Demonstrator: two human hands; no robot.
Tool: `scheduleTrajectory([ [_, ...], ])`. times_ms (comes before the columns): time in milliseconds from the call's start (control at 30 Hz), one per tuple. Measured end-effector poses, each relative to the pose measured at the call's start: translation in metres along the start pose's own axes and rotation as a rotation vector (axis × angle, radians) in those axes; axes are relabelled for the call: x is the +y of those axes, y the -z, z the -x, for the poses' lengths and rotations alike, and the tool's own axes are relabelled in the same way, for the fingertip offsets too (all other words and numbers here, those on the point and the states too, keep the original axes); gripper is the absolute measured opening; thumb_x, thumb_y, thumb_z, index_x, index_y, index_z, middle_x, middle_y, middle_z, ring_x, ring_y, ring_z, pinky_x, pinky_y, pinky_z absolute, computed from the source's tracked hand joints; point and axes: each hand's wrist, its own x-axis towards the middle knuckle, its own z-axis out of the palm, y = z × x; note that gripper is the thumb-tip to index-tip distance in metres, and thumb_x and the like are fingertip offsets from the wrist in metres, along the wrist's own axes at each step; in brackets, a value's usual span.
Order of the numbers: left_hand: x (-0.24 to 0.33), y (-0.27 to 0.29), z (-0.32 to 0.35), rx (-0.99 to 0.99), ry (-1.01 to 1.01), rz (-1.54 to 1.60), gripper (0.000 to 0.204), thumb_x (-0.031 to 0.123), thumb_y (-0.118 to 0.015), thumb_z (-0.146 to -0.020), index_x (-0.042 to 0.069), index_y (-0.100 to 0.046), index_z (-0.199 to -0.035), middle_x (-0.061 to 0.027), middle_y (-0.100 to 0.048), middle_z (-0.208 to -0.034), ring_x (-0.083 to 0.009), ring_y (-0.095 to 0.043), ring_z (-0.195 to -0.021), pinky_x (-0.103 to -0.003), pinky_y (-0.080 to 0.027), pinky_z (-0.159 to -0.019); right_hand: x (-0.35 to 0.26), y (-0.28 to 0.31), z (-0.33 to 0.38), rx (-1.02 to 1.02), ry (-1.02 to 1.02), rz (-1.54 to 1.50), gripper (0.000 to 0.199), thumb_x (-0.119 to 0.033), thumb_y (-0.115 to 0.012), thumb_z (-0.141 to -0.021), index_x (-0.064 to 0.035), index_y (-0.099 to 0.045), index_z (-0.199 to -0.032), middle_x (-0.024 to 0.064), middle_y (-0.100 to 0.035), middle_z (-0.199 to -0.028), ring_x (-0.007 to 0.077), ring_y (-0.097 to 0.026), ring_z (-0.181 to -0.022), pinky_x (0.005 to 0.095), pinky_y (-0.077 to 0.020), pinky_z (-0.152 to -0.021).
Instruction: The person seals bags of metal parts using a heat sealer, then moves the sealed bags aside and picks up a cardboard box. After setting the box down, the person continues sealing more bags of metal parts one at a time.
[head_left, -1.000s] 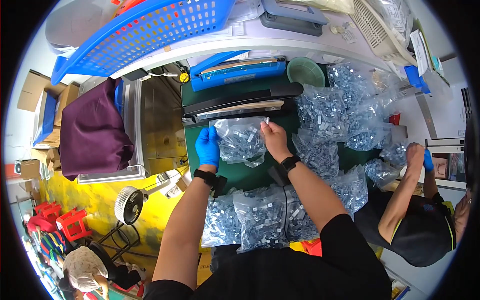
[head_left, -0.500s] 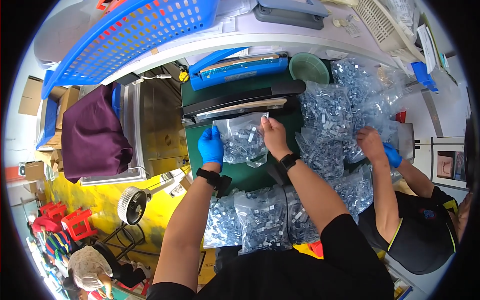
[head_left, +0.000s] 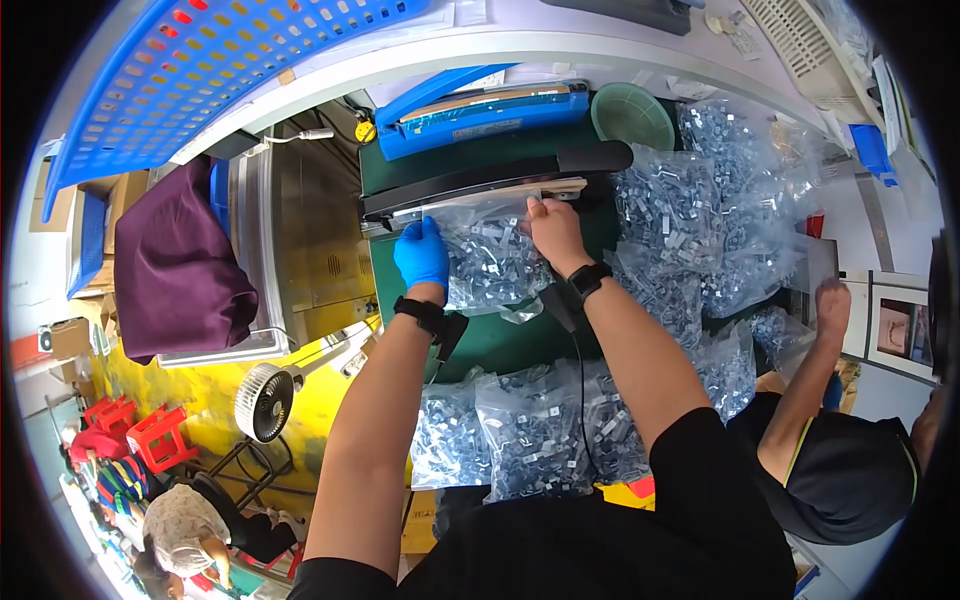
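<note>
My left hand (head_left: 422,256), in a blue glove, and my bare right hand (head_left: 553,232) both grip a clear plastic bag (head_left: 488,262) full of small metal parts. The bag's open top edge lies between the jaws of a black bar-shaped heat sealer (head_left: 495,183) on a green mat (head_left: 510,345). Each wrist wears a black band.
Several filled bags lie near my body (head_left: 530,430) and in a heap on the right (head_left: 700,215). A blue sealer (head_left: 480,115), a green bowl (head_left: 630,115) and a blue basket (head_left: 215,60) sit behind. Another person (head_left: 840,460) reaches in at right. A fan (head_left: 262,402) stands lower left.
Both my hands have kept the bag at the sealer, pushing its top edge a little further in. The person at right drew their arm back toward the right.
</note>
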Motion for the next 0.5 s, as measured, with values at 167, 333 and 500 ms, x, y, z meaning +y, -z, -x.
scheduleTrajectory([
  [167,-0.011,-0.009,-0.017,-0.011,-0.03,0.25,0.03,0.026,-0.061,-0.093,-0.001,-0.068,-0.085,-0.0104,-0.068,-0.073,-0.0112,-0.05,-0.063,-0.033,-0.045,-0.062,0.011,-0.006,-0.007,0.099,0.058,-0.151,0.037,-0.029,-0.053,-0.094,0.0006,-0.064,-0.075,0.0193,-0.064,-0.072,0.039,-0.063,-0.073,0.0438,-0.0488,-0.066],
  [333,-0.017,-0.003,-0.027,-0.035,-0.016,0.336,0.027,0.024,-0.061,-0.094,-0.001,-0.068,-0.086,-0.0018,-0.064,-0.073,-0.009,-0.048,-0.064,-0.029,-0.044,-0.062,-0.008,-0.004,0.002,0.093,0.054,-0.09,0.034,-0.028,-0.054,-0.094,0.0001,-0.065,-0.079,0.0184,-0.065,-0.074,0.0354,-0.064,-0.074,0.0399,-0.0495,-0.065],
  [500,0.001,-0.014,-0.017,0.027,0.143,0.474,0.021,0.02,-0.063,-0.093,0.002,-0.07,-0.085,0.0028,-0.061,-0.074,-0.008,-0.048,-0.065,-0.027,-0.042,-0.062,0.002,-0.002,-0.005,0.052,-0.076,-0.235,0.036,-0.031,-0.056,-0.095,0.0005,-0.066,-0.082,0.0101,-0.066,-0.074,0.0218,-0.063,-0.069,0.0318,-0.0478,-0.065],
])
